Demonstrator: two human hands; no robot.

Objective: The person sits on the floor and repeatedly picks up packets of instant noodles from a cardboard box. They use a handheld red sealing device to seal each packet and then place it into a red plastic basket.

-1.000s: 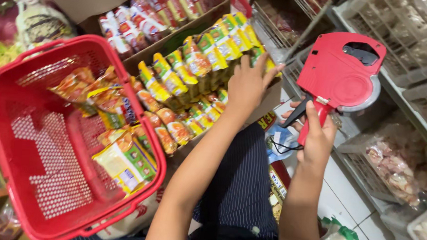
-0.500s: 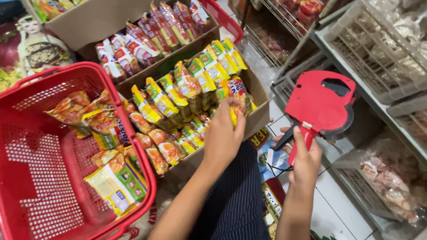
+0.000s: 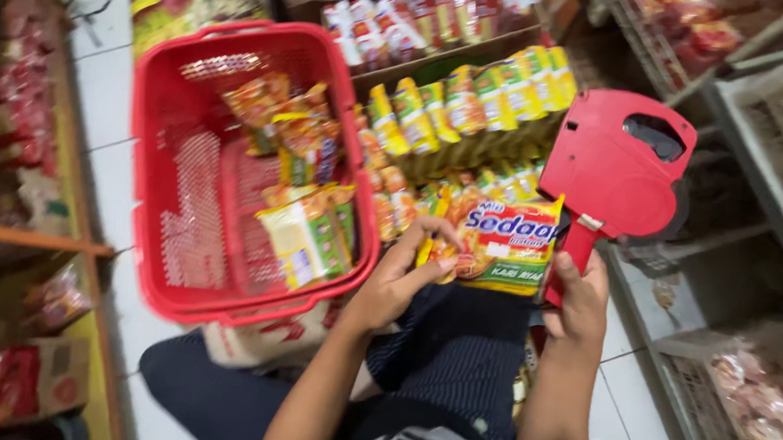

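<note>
A yellow noodle packet [image 3: 503,245] is now held up over the lap by the left hand [image 3: 401,279], fingers closed on its left edge; half a second ago that hand was still reaching into the carton with nothing lifted. The red label gun [image 3: 616,170] is gripped by its handle in the right hand [image 3: 577,299], and its nose has been brought against the packet's right edge, where a second ago it was held well apart and higher. From this it is judged that one packet has been picked out and is being priced. A small pale patch is seen on the packet's face, but whether it is a label cannot be told. Beyond the hands, the open carton [image 3: 470,116] of upright packets is seen, with a gap not clearly made out. To the left, the red basket [image 3: 156,142] is seen, several packets already lying in it
</note>
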